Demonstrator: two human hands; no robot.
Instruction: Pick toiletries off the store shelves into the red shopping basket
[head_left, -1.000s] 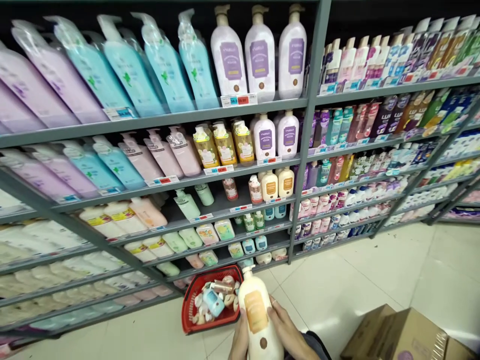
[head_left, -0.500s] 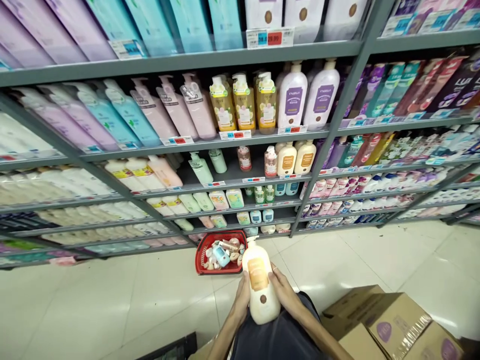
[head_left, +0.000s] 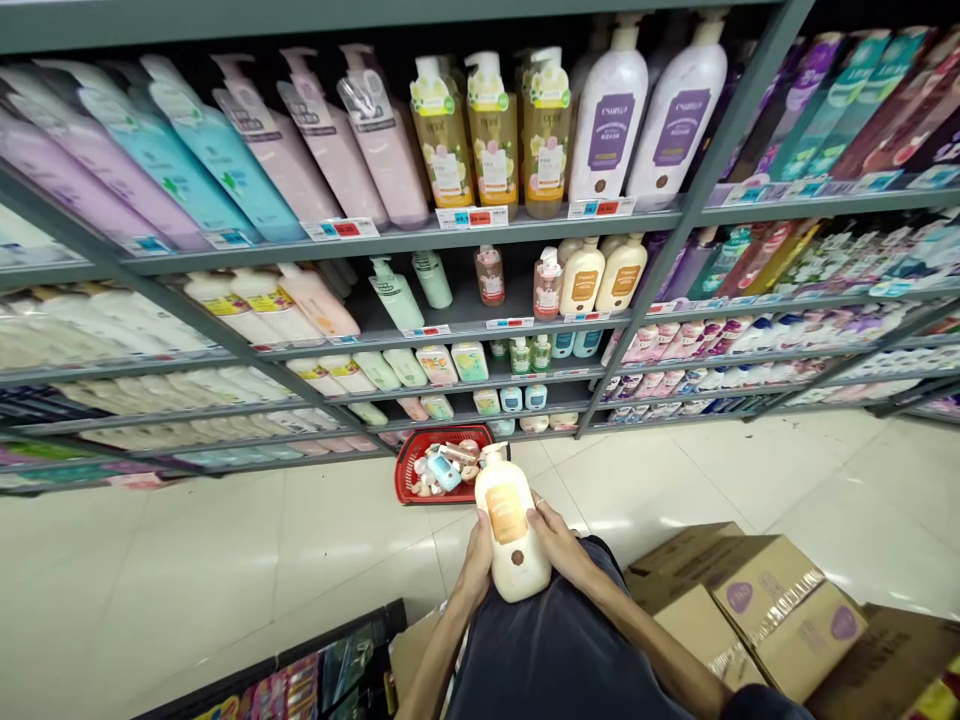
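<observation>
I hold a cream pump bottle (head_left: 512,530) with an orange label upright in front of my body, with both hands around it. My left hand (head_left: 475,563) wraps its left side and my right hand (head_left: 556,545) grips its right side, a ring on one finger. Just beyond the bottle a red shopping basket (head_left: 411,462) sits on the floor, filled with several small bottles. Two matching cream bottles (head_left: 604,275) stand on the grey shelf (head_left: 465,325) ahead.
Grey shelving full of pump bottles and tubes runs across the whole view. Cardboard boxes (head_left: 757,605) stand on the tiled floor at my right. A dark crate with colourful packets (head_left: 300,675) lies at my lower left.
The view has tipped downward, so the shelves rose in the picture and more of my arms and body shows. The bottle stays held in both hands.
</observation>
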